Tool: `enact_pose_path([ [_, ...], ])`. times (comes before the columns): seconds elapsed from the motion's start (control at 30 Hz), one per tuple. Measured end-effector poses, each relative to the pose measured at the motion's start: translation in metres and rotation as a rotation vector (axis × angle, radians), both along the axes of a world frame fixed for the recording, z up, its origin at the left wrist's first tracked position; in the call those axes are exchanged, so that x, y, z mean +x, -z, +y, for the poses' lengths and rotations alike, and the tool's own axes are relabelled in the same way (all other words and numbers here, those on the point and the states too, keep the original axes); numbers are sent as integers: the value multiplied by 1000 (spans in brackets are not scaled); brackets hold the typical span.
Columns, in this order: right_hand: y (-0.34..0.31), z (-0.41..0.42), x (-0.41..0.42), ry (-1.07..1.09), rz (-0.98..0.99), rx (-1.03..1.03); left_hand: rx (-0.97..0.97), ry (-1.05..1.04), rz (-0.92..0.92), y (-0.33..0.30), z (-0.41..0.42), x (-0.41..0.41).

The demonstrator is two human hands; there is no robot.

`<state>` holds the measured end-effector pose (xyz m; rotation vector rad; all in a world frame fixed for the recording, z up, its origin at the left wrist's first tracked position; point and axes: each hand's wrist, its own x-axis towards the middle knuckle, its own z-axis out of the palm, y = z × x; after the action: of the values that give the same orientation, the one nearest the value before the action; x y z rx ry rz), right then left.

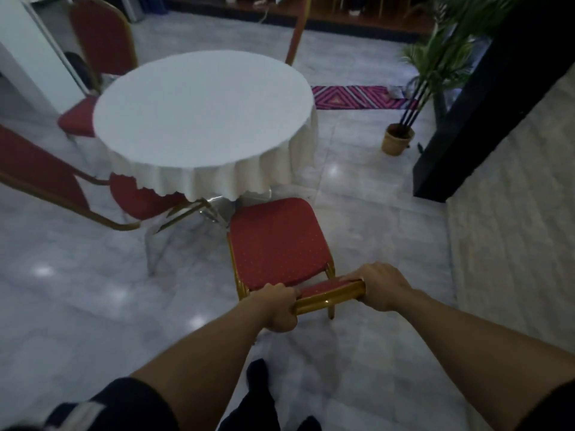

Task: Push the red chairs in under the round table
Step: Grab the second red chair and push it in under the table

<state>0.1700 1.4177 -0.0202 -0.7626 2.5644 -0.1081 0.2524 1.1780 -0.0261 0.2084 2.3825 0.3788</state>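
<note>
A round table (202, 110) under a white cloth stands in the middle of the room. Directly in front of me is a red chair (277, 241) with a gold frame, its seat front just at the hanging cloth edge. My left hand (277, 309) and my right hand (382, 287) both grip the top of its backrest, one at each end. A second red chair (140, 197) at the left sits partly under the cloth, its back (34, 169) tilted toward me. A third red chair (99, 45) stands at the far left, and another chair's back edge (298, 29) shows behind the table.
A potted palm (398, 138) stands on the marble floor to the right, next to a black pillar (485, 98). A pink patterned rug (351, 96) lies beyond the table. A white cabinet (28, 48) is at the far left. My feet (258, 377) are below.
</note>
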Motion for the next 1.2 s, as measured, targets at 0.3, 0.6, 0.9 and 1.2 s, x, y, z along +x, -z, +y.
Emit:
enact_pose_path([
  [0.3, -1, -41, -64, -112, 62, 78, 62, -151, -20, 6, -15, -54],
  [0.6, 2, -82, -200, -97, 81, 132, 70, -229, 15, 10, -50, -186],
  [0.9, 9, -52, -325, -133, 40, 315, 191, -189, -1, 7, -9, -281],
  [1.2, 2, -29, -427, -250, 16, 333, 150, -260, -165, 2, 25, -371],
])
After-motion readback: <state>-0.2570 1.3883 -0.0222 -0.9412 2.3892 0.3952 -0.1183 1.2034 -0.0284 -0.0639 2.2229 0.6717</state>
